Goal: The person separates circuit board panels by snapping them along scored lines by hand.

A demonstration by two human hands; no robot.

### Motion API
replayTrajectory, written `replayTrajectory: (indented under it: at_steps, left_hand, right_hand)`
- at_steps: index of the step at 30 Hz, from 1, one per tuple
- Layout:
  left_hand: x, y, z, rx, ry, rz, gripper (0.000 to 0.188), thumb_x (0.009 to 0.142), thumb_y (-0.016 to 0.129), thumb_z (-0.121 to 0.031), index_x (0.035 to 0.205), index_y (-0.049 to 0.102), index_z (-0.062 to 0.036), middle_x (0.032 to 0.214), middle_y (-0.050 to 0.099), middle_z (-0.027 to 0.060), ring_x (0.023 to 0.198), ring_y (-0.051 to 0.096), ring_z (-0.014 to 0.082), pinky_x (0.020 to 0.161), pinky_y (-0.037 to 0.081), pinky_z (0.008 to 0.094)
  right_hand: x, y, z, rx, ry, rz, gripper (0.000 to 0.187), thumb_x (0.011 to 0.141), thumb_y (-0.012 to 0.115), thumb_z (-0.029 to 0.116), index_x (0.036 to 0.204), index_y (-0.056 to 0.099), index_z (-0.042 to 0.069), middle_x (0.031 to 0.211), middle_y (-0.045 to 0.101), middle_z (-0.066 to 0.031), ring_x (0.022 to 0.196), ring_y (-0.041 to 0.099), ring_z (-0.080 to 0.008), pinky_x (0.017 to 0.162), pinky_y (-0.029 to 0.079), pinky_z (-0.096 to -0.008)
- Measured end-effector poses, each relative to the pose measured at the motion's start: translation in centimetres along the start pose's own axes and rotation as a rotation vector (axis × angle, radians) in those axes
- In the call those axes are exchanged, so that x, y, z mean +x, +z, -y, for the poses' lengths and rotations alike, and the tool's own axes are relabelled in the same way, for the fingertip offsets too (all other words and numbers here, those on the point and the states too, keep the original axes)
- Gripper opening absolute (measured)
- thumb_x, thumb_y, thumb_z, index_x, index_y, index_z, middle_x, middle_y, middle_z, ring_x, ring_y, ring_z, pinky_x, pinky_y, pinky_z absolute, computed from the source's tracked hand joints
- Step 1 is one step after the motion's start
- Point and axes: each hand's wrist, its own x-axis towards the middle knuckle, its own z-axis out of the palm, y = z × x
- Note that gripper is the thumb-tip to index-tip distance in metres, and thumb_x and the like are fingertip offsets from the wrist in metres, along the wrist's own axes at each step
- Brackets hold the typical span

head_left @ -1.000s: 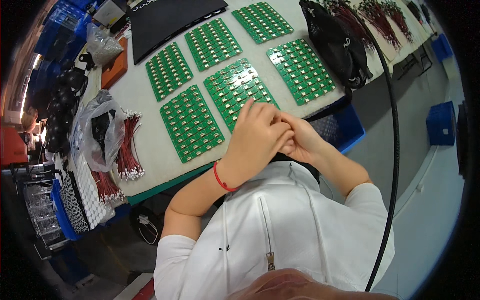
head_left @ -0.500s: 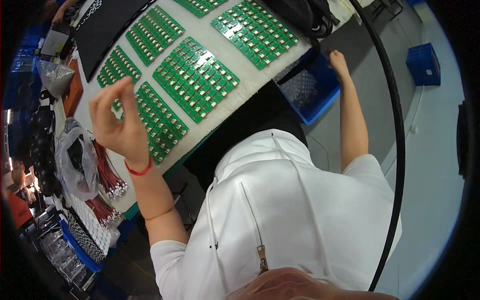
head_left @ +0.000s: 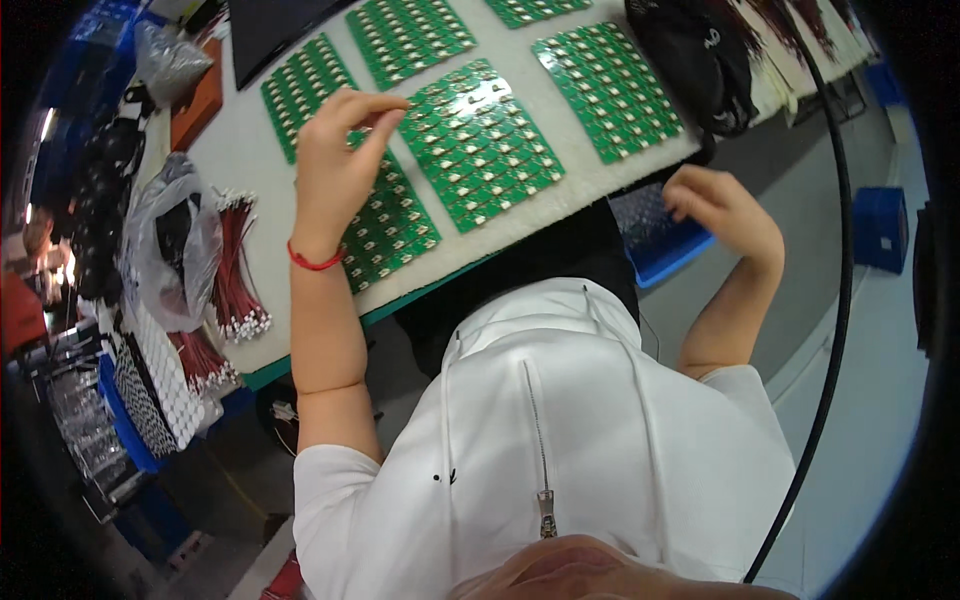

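My left hand (head_left: 342, 168), with a red cord on its wrist, is over the left part of the table. Its thumb and forefinger are pinched together beside a green circuit board panel (head_left: 483, 145); anything between them is too small to make out. Under and beside that hand lies another green panel (head_left: 395, 228), partly covered by it. My right hand (head_left: 728, 212) is off the table's front edge, fingers curled, above a blue bin (head_left: 672, 252). What those fingers hold, if anything, is hidden.
More panels (head_left: 607, 92) lie on the white table (head_left: 520, 215). A black bag (head_left: 692, 60) is at the right. Red wire bundles (head_left: 234, 265) and a clear plastic bag (head_left: 175, 245) are at the left. A black cable (head_left: 845, 250) hangs on the right; a blue box (head_left: 881, 228) stands beyond.
My left hand has moved right, across the panels. My right hand has bent back toward me from further out over the bin. The whole view has shifted, with the table now further right.
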Motion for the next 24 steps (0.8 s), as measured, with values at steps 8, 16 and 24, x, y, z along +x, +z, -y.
replayTrajectory:
  at_steps: [8,16,24]
  left_hand:
    - [-1.2,1.5,1.6,0.181,-0.052,0.177,0.013,0.086,0.070,-0.014,0.095,0.074,-0.0049,0.087,0.067,0.0092,0.074,0.064,0.0207,0.068,0.049,0.0318]
    - [-1.4,2.7,0.8,0.364,-0.101,0.161,0.015,0.081,0.073,-0.023,0.088,0.075,-0.0095,0.082,0.072,0.0066,0.074,0.069,0.0199,0.065,0.053,0.0346]
    - [-1.8,2.9,0.4,0.290,-0.135,0.116,0.012,0.082,0.072,-0.018,0.087,0.075,-0.0084,0.083,0.072,0.0106,0.076,0.068,0.0266,0.069,0.052,0.0374]
  right_hand:
    - [9.8,8.4,9.3,-0.163,-0.680,-0.221,0.013,0.091,0.063,0.009,0.096,0.060,-0.002,0.090,0.061,-0.0171,0.081,0.062,-0.0340,0.070,0.049,-0.0400]
    - [17.5,11.2,8.5,-0.378,-0.766,-0.138,0.010,0.084,0.065,0.005,0.093,0.063,0.001,0.090,0.061,-0.0157,0.087,0.062,-0.0368,0.075,0.051,-0.0442]
    - [17.6,11.2,8.8,-0.494,-0.746,-0.142,0.008,0.084,0.066,0.004,0.091,0.064,0.000,0.088,0.065,-0.0149,0.080,0.063,-0.0355,0.072,0.051,-0.0391]
